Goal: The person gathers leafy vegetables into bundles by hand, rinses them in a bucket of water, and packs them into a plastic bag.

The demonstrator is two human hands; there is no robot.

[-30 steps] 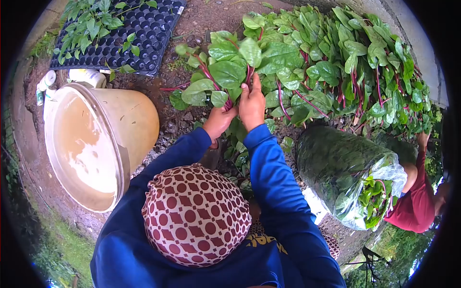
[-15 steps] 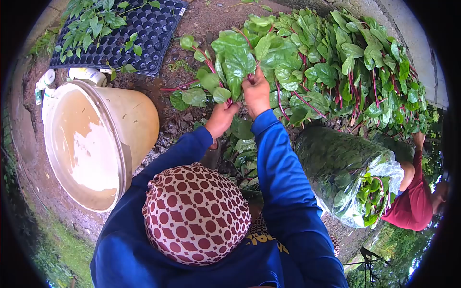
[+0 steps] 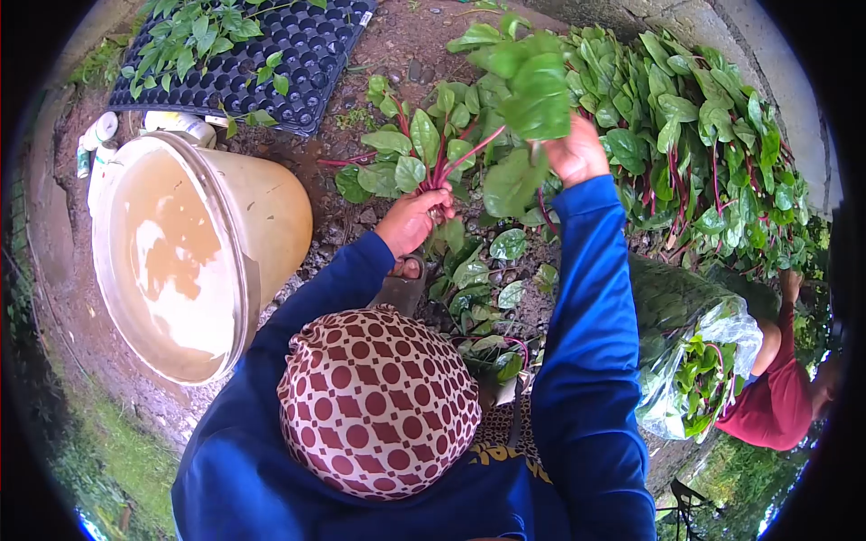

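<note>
My left hand point(image 3: 414, 221) is closed round the red stems of a bunch of Malabar spinach point(image 3: 426, 144), whose green leaves fan out above the fingers. Farther right, my right hand point(image 3: 578, 155) is closed on a Malabar spinach stem point(image 3: 534, 99); its large leaves are blurred and cover part of the fingers. Behind that hand lies a big pile of the same spinach point(image 3: 695, 126), red stems showing among the leaves. Loose leaves point(image 3: 478, 275) lie on the ground between my arms.
A tub of cloudy water point(image 3: 162, 261) stands at left, below a black seedling tray point(image 3: 298, 68) with a leafy plant. At right are a clear plastic bag of greens point(image 3: 663, 388) and another person in a red shirt point(image 3: 771, 401). A concrete edge point(image 3: 776, 72) runs behind the pile.
My hands have moved apart. The right hand has swung right with a leafy stem, while the left keeps the bunch at nearly the same place.
</note>
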